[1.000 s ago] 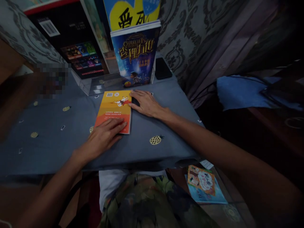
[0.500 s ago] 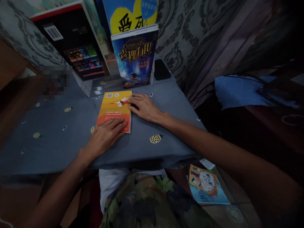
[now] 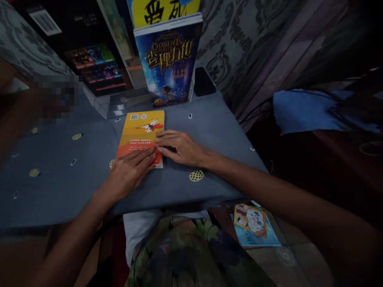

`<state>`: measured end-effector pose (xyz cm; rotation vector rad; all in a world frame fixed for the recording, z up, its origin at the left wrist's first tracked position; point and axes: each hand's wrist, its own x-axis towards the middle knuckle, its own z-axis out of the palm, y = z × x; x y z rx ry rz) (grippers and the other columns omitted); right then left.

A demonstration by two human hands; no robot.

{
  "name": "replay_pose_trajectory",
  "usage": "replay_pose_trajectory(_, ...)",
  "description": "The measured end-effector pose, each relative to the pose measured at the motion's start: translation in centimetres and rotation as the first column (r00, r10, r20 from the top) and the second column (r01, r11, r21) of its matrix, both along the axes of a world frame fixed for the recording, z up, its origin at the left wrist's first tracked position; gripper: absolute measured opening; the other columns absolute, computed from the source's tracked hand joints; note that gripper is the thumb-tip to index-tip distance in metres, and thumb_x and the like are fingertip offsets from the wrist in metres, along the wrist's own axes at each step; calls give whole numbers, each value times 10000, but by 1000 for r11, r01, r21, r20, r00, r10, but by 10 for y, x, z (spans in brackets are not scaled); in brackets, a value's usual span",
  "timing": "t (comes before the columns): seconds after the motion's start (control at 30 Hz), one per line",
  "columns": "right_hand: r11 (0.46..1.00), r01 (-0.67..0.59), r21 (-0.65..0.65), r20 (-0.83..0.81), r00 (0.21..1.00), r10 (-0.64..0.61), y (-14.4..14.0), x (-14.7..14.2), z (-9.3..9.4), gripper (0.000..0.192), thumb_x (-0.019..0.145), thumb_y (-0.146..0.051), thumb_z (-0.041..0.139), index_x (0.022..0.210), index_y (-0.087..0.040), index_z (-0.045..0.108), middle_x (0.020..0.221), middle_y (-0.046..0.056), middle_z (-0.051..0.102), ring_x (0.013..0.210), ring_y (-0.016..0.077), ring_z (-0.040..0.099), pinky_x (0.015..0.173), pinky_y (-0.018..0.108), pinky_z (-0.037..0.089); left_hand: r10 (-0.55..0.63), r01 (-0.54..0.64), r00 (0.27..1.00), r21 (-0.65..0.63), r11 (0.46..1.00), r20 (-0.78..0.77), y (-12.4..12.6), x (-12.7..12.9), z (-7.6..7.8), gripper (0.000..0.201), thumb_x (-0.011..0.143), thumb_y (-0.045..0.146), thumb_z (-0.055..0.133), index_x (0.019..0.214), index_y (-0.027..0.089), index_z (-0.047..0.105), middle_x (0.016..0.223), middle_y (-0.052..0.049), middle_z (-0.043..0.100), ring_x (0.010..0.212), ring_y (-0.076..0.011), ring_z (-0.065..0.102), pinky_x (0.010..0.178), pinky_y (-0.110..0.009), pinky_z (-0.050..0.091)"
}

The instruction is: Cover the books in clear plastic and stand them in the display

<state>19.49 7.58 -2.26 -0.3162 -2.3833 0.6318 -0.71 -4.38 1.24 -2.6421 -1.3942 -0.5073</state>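
Note:
A thin paperback book (image 3: 138,129) with a yellow and orange cover lies flat on the cloth-covered table, its print upside down to me. My left hand (image 3: 128,169) rests flat across the book's lower part, fingers stretched out and close together. At the book's right edge, my right hand (image 3: 181,147) has its thumb and fingertips brought together on the cover, near my left fingertips. A strip of pale page shows beside the cover at the lower right corner. The undersides of both hands are hidden.
Behind the book, a blue book (image 3: 169,63) stands in a clear holder (image 3: 100,104), with a large black book (image 3: 89,48) to its left. A black phone (image 3: 204,81) lies at the back right. More books (image 3: 254,227) lie low at right, below the table.
My right hand has slid down the book's right edge towards me, closer to my left hand. My left hand stays on the book. The camera view has shifted slightly.

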Motion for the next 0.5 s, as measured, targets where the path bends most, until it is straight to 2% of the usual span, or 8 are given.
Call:
replay_pose_trajectory(0.33,999,-39,13,43,998,38,2,4,6,361,1010,-472,522,1064,-183,731,1110,111,735,1178,260,633,1049,462,512,7,-7,1000,6,1000,8,2,-1,1,299,1030,278,480,1218,212,704,1248,-90,737,1070,-235,735,903,-370,619)
replay_pose_trajectory(0.5,999,-31,18,98,995,29,0,3,7,416,973,-554,561,1154,-204,696,1164,113,688,1184,281,596,1041,489,494,22,-21,999,-29,999,27,0,-3,-2,333,1029,319,488,1300,243,666,1290,-89,714,1104,-248,719,934,-395,608)
